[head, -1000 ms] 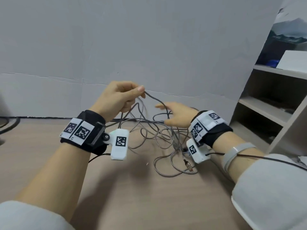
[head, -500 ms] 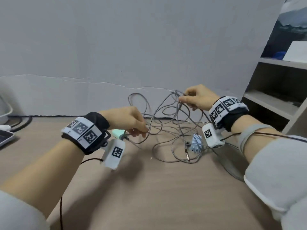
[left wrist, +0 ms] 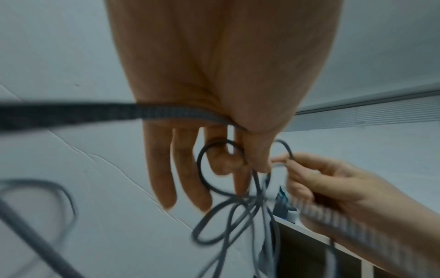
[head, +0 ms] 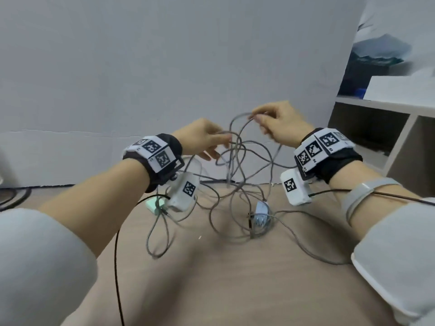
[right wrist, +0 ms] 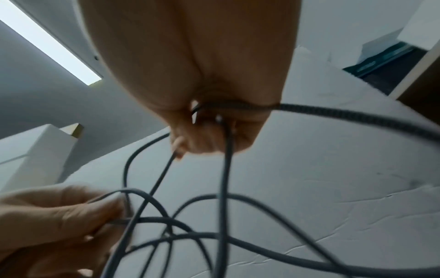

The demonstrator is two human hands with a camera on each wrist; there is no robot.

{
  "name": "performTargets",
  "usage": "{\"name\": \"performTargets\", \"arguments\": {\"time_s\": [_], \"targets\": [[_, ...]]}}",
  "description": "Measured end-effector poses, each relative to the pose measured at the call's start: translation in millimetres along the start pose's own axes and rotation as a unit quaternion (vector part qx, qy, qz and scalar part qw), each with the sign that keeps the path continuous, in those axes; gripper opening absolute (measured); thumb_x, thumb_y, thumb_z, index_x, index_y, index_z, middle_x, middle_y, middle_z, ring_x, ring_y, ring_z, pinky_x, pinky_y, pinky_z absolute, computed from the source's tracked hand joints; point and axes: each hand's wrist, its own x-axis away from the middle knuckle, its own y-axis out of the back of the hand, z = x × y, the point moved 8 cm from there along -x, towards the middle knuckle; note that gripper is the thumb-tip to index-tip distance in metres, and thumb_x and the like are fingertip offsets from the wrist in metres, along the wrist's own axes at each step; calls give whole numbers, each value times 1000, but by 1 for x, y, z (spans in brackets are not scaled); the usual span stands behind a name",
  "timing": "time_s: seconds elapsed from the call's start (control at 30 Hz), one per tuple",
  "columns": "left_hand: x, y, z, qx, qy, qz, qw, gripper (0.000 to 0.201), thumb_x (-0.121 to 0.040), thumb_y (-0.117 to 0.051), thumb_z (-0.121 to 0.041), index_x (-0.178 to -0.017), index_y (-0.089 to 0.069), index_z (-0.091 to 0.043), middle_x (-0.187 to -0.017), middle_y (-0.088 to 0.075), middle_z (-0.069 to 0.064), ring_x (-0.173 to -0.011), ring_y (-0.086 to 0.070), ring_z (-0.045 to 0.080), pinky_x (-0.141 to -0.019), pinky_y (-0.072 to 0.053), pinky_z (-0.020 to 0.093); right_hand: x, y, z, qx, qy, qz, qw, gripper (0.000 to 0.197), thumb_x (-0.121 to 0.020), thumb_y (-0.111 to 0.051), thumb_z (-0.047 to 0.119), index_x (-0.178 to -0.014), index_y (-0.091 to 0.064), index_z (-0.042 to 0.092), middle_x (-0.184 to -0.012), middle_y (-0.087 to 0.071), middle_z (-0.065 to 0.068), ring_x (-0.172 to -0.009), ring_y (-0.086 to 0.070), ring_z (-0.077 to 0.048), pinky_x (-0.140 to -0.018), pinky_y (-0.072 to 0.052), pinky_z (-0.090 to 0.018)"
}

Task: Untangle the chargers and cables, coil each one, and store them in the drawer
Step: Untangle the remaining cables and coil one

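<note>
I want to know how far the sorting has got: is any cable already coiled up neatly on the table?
No: in the head view the grey cables sprawl in one loose tangle between both hands and the table.

Both arms reach forward, side by side. The left hand (head: 202,137) sits in the middle of the frame, thumb and first finger pinched, other fingers straight. The right hand (head: 280,123) is a bit higher, fingers curled tight.
</note>
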Motion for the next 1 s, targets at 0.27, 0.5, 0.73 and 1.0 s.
{"name": "performTargets", "arguments": {"time_s": [0.27, 0.5, 0.73, 1.0], "targets": [[15, 87, 66, 289, 28, -215, 932, 30, -90, -74, -32, -79, -67, -5, -68, -66, 1, -54, -53, 11, -87, -61, 43, 11, 76, -62, 113, -157, -222, 956, 23, -96, -58, 20, -103, -73, 3, -98, -70, -16, -97, -63, -35, -82, -44, -30], [20, 98, 122, 172, 123, -326, 921, 36, -95, -68, -34, -73, -67, -6, -76, -59, 13, -38, -46, 8, -51, -61, 29, 16, 40, -90, 185, -233, -93, 950, 27, -91, -54, 6, -109, -74, 2, -117, -69, -22, -110, -61, -43, -98, -51, -44], [5, 58, 41, 94, -29, -151, 984, 33, -103, -55, -34, -83, -65, -8, -63, -38, 1, -46, -44, 14, -61, -59, 35, 11, -47, -11, 219, -67, 124, 966, 75, -85, -64, 20, -153, -36, 27, -158, -26, -10, -147, -22, -29, -120, -25, -46], [15, 83, -2, 29, -105, -205, 973, 31, -103, -56, -30, -81, -64, -10, -57, -43, 2, -40, -44, 15, -41, -45, 25, 19, -116, 21, 86, -19, 257, 962, 33, -90, -68, 20, -121, -59, 11, -94, -76, -8, -84, -74, -17, -70, -58, -26]]}}
